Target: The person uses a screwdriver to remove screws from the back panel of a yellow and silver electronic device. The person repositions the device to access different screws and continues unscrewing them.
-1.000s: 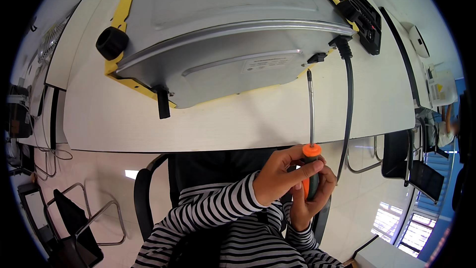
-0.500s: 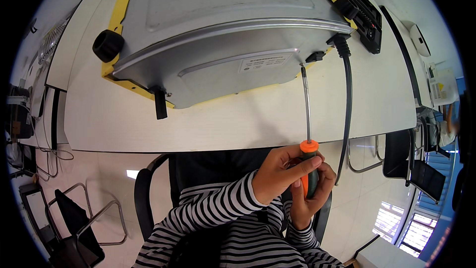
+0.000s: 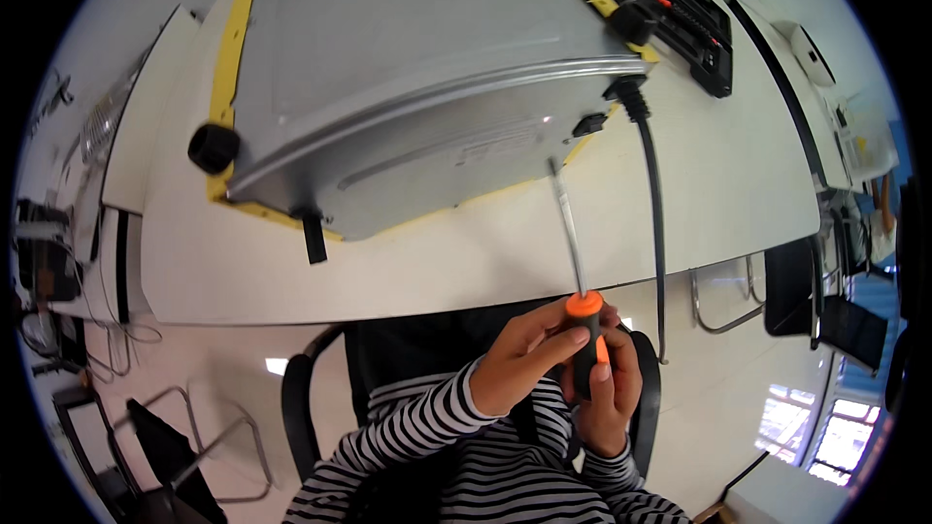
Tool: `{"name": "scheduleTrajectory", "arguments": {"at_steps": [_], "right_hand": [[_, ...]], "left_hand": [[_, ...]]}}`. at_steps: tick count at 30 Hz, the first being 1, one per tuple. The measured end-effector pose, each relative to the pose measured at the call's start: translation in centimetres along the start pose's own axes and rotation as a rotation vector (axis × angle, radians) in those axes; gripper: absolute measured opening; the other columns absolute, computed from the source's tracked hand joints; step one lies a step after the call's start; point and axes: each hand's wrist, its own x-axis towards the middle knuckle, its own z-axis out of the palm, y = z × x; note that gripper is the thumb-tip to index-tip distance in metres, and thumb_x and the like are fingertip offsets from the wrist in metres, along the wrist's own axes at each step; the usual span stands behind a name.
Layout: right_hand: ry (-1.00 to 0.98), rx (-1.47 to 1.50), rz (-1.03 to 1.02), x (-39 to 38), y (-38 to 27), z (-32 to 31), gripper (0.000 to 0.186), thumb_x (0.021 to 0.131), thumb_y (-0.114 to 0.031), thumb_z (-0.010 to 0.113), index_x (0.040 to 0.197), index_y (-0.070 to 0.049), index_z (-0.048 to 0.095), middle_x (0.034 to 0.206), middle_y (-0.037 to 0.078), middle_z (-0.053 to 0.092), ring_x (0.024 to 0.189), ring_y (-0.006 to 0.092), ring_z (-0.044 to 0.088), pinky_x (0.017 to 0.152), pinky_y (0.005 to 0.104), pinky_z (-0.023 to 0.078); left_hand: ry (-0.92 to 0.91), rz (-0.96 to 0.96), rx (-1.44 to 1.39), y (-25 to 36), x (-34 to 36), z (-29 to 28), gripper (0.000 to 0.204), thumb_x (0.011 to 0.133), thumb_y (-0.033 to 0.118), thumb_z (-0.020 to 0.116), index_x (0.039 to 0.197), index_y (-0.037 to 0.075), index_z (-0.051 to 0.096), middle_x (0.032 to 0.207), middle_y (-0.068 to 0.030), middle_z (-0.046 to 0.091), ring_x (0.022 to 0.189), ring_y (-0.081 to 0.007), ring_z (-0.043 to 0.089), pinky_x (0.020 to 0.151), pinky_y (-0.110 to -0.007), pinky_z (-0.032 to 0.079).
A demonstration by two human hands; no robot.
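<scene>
Illegibly blurred label point(image 3: 503, 143), grey case point(image 3: 417, 49), screwdriver point(image 3: 584, 307)

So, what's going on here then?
Someone in a striped top is holding a screwdriver: the left hand near the handle's orange collar, the right hand further back. The tip points toward the near side of a grey metal box on a white table; whether it touches can't be told. A black tool case lies open beyond, to the right.
</scene>
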Motion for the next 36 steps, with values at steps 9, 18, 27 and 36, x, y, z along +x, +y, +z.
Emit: {"name": "scheduleTrajectory", "arguments": {"at_steps": [9,18,27,36], "right_hand": [[-0.147,-0.304,-0.359,-0.6,-5.9,-6.0,0.043,0.068,-0.024,0.061,0.094,0.009,0.049,0.080,0.015,0.055,0.065,0.0193,0.054,0.059,0.0252,0.042],[-0.179,-0.203,0.108,4.6,-12.2,-7.6,0.029,0.073,-0.017,0.058,0.089,0.005,0.048,0.064,0.004,0.050,0.051,0.0066,0.042,0.049,0.0187,0.033],[-0.518,-0.091,0.150,6.7,-8.3,-5.5,0.022,0.080,-0.018,0.052,0.081,0.001,0.042,0.046,0.006,0.039,0.037,0.0115,0.041,0.037,0.0267,0.028],[-0.687,-0.065,0.090,6.0,-4.7,-4.3,0.022,0.081,-0.018,0.052,0.081,0.001,0.040,0.047,0.008,0.037,0.035,0.0193,0.040,0.036,0.0271,0.027]], "left_hand": [[-0.222,0.291,0.375,2.0,-1.3,-0.9,0.040,0.080,0.016,0.052,0.113,-0.003,0.043,0.115,-0.0173,0.045,0.109,-0.0269,0.041,0.090,-0.037,0.031],[-0.056,0.328,0.254,4.2,3.4,4.6,0.046,0.083,0.022,0.043,0.118,-0.006,0.031,0.081,-0.0119,0.049,0.080,-0.0219,0.050,0.078,-0.035,0.038],[0.127,0.408,0.433,3.8,-0.1,3.2,0.024,0.088,0.019,0.032,0.097,-0.001,0.043,0.049,0.0001,0.038,0.049,-0.0144,0.044,0.063,-0.033,0.039],[0.159,0.394,0.176,2.5,-0.4,0.6,0.040,0.089,0.028,0.032,0.097,-0.008,0.048,0.077,-0.0143,0.053,0.073,-0.0207,0.050,0.071,-0.033,0.039]]}}
